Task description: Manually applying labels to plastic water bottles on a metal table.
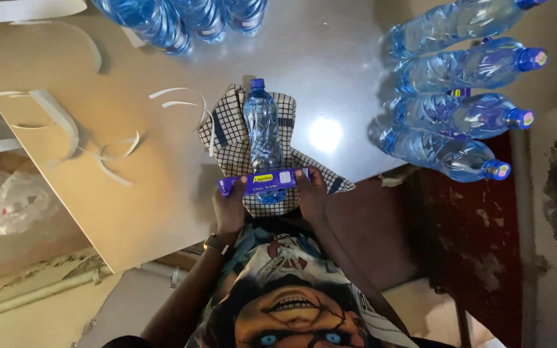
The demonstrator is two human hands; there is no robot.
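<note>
Here, at the middle of the frame, a water bottle (263,132) with a blue cap lies on a checked cloth (227,138) near the lower edge of the table (130,193); across its lower end runs a purple label strip (262,181), the left hand (229,209) with its grip clamped on the strip's left end, the right hand (312,193) pinching the right end. At the right of the frame four more bottles (462,106) lie side by side, caps to the right; others (182,19) sit at the top edge; white paper strips (56,116) curl at the upper left.
</note>
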